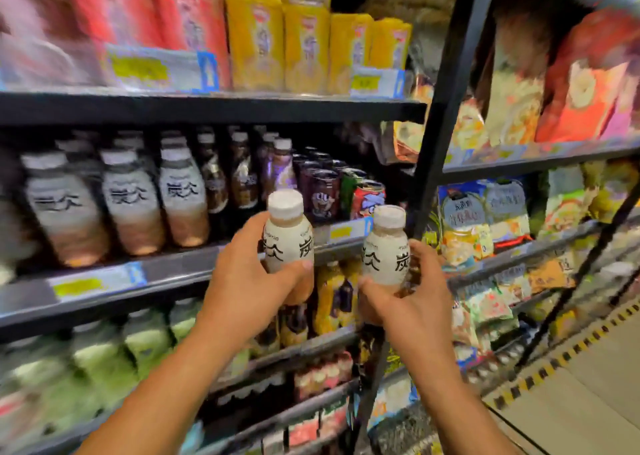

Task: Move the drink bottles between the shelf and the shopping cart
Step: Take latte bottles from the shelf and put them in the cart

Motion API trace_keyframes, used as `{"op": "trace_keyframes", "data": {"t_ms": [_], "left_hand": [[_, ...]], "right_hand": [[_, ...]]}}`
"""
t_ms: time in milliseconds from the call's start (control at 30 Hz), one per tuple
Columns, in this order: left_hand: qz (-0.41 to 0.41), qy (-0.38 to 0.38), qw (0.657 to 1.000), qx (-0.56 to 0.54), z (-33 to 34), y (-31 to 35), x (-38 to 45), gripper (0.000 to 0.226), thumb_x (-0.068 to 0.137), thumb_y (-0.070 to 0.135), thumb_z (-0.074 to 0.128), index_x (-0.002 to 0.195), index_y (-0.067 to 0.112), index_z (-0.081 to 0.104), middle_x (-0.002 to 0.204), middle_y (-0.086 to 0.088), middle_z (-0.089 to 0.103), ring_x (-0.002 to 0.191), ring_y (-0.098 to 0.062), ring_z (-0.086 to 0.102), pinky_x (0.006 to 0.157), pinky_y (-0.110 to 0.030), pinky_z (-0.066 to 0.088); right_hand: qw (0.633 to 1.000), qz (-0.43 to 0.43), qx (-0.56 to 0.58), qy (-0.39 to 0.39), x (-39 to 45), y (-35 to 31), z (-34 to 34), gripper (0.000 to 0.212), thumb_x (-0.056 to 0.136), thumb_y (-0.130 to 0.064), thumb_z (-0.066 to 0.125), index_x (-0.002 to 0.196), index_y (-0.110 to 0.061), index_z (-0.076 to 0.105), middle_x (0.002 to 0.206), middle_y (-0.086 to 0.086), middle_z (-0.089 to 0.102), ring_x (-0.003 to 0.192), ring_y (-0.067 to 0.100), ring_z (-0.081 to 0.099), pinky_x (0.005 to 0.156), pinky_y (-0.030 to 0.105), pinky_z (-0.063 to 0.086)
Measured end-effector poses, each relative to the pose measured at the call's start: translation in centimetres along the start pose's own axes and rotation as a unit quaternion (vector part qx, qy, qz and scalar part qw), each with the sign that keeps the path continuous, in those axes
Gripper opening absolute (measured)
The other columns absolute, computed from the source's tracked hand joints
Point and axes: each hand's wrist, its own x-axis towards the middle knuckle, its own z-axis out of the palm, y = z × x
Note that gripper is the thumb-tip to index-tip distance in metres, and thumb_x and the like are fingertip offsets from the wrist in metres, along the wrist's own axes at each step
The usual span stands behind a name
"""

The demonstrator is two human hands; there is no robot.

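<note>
Holding one small white bottle in each of my hands, I face the drink shelf [180, 274] with both arms stretched forward. My left hand [249, 278] wraps around the lower half of the left bottle [287, 240], thumb across its front just under the black lettering, and the bottle stands upright with its white cap on. My right hand [412, 298] grips the right bottle [386, 250] from below and from the side, thumb pressed on its base area and fingers curled around the far side; this bottle is upright too and sits just beside the other one, slightly lower, the two not touching.

Beyond my left hand, on the shelf at the same height, stands a row of shelf bottles [131, 198] with the same white caps and black lettering, their lower parts brownish. Straight behind the bottles I hold are darker bottles and a cluster of cans [332, 191]. Above my hands, the next board up carries yellow cartons [304, 49] and red packs [152, 21], blurred. Below my hands are greenish bottles [104, 357], also blurred. To the right of my right hand, past a black upright post [446, 108], snack bags [485, 219] fill the neighbouring shelves.
</note>
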Motion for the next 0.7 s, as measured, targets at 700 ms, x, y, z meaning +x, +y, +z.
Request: {"op": "trace_keyframes", "data": {"t_ms": [700], "left_hand": [[-0.107, 0.212, 0.965, 0.113, -25.7, -4.4, 1.2, 0.041, 0.068, 0.033, 0.095, 0.087, 0.019, 0.061, 0.085, 0.001, 0.076, 0.082, -0.021, 0.073, 0.072, -0.047, 0.059]], "right_hand": [[0.975, -0.075, 0.016, -0.209, -0.6, -14.3, 22.3, 0.04, 0.074, -0.043, 0.091, 0.105, -0.038, 0.065, 0.091, -0.015, 0.072, 0.082, -0.008, 0.066, 0.066, 0.017, 0.053]]}}
